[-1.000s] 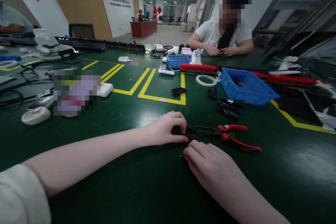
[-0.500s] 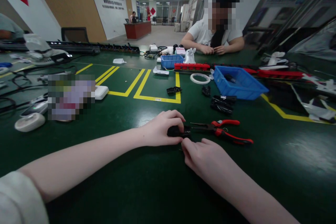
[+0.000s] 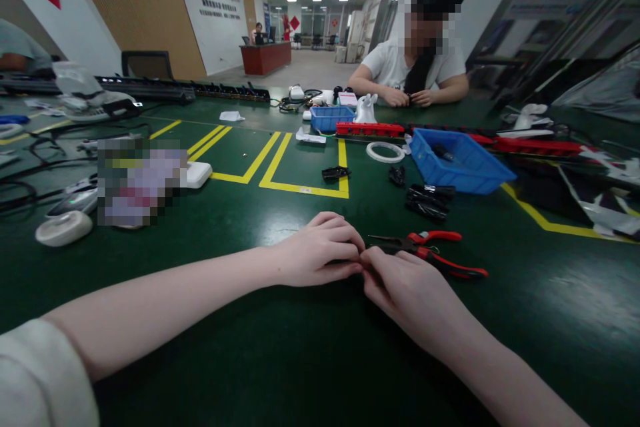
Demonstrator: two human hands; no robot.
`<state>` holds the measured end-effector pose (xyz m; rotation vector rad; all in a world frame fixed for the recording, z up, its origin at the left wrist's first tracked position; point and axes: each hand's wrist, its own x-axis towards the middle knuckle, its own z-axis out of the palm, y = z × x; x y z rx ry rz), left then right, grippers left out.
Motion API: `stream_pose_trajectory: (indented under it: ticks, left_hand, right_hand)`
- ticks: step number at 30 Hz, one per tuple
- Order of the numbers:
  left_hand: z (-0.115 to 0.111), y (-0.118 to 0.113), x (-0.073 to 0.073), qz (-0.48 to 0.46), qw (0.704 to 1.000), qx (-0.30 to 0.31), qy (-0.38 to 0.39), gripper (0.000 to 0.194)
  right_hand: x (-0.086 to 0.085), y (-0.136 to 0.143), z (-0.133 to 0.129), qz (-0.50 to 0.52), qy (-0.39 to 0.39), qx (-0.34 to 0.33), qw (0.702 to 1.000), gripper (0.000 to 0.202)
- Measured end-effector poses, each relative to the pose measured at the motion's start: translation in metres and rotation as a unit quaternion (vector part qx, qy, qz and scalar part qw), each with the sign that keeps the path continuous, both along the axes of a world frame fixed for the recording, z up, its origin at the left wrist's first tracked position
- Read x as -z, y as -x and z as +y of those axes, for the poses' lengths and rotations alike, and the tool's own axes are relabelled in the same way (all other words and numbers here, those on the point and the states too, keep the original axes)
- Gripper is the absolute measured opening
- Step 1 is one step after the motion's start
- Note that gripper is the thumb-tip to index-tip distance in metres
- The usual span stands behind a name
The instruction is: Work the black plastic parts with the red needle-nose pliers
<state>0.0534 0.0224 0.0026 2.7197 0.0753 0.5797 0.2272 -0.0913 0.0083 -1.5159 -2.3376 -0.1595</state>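
Note:
Fingertips of my left hand [image 3: 325,250] and my right hand [image 3: 400,277] meet over the green table [image 3: 240,347]. Both hands are closed, and whatever sits between them is hidden by the fingers. Just behind my right hand lie red-handled pliers [image 3: 445,257], their jaws pointing left and partly covered. Beyond them rest a bundle of shiny black pieces [image 3: 429,201], a small black piece [image 3: 397,176] and another black piece [image 3: 336,174] by the yellow tape.
A large blue bin [image 3: 457,163] stands at the right, a smaller blue bin [image 3: 331,118] and white ring [image 3: 385,152] further back. At left are a white box [image 3: 199,175], cables and a blurred item. Across the table sits a person [image 3: 415,73].
My left fingers have closed over the black object that showed between them, and it is now hidden. Both hands appear slightly further right; the whole view has shifted a little.

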Motion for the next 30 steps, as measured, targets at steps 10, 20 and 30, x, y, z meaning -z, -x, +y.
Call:
stream_pose_trajectory:
  ticks: [10,20,30]
  left_hand:
    - [0.005,0.003,-0.002,-0.038,0.994,-0.009,0.106,0.019]
    - [0.006,0.002,-0.001,-0.02,0.989,-0.102,0.106,0.019]
    - [0.009,0.003,0.006,0.02,0.992,-0.024,0.125,0.038]
  right_hand:
    - [0.005,-0.009,0.006,0.099,-0.094,-0.045,0.99,0.011]
    - [0.005,-0.005,0.011,0.282,-0.021,0.074,0.956,0.007]
    - [0.007,-0.012,0.008,0.266,0.007,0.065,0.962,0.014]
